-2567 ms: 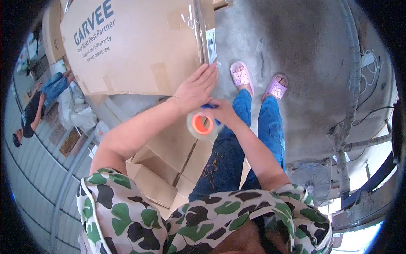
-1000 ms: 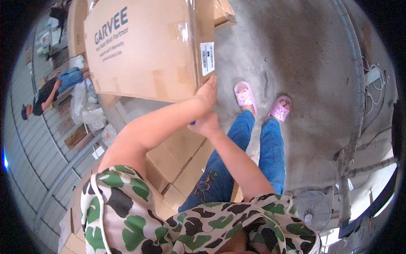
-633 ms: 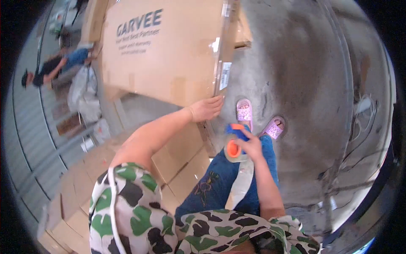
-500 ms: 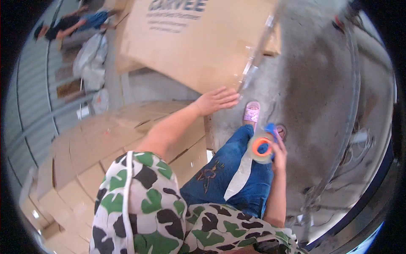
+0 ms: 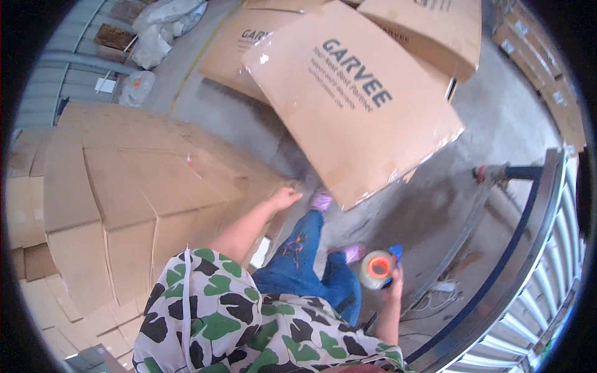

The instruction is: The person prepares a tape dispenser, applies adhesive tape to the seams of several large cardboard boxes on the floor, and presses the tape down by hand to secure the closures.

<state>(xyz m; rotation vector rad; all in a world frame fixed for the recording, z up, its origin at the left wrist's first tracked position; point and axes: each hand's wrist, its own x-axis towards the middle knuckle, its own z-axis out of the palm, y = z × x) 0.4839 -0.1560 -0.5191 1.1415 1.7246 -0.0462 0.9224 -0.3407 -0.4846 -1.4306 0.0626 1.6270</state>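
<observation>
My right hand (image 5: 395, 285) grips a tape dispenser (image 5: 377, 270) with a thick roll of clear tape, an orange core and blue parts. It is held out beside my right leg. My left hand (image 5: 286, 198) holds nothing; its fingers are loosely bent and a little apart, near the edge of the stacked cardboard (image 5: 168, 161). Ahead of me a large flat brown carton (image 5: 311, 118) lies at an angle over other cartons. Shiny clear tape runs along its near right edge. Neither hand touches this carton.
Another brown carton (image 5: 429, 31) lies behind at the far right, and one more (image 5: 227, 56) at the far left. White plastic bags (image 5: 152, 40) sit by the wall. At right stand a metal frame (image 5: 550, 186) and a cable (image 5: 444, 286) on the floor.
My left hand has left the carton's taped edge and drawn back toward the stacked cardboard. My view has turned and my feet have shifted. The tape dispenser stays in my right hand.
</observation>
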